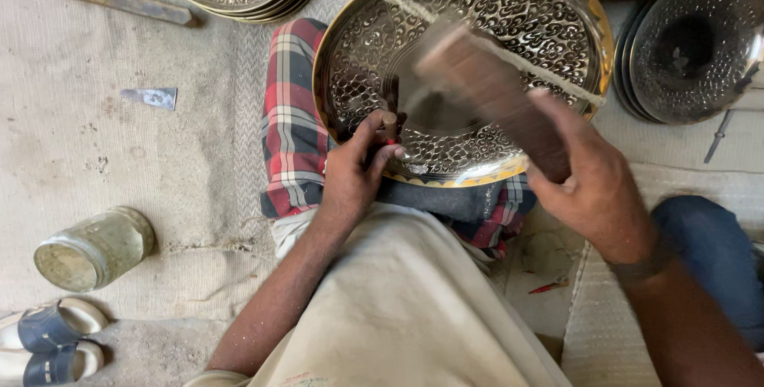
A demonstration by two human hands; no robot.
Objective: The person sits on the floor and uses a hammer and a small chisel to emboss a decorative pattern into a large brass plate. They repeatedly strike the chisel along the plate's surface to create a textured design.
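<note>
Left hand (350, 176) pinches a small punch (389, 123) upright on the round engraved brass tray (509, 13); right hand (593, 184) grips a blurred brown wooden mallet (485, 88).

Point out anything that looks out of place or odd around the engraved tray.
Little stands out. A small flat metal scrap lies loose on the beige mat, and a glass jar lies tipped on its side near the blue-and-white sandals. A frayed cord stretches across the round patterned metal tray.

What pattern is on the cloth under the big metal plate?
Red, white and dark plaid, on the cloth beneath the plate; head view shows it best.
</note>
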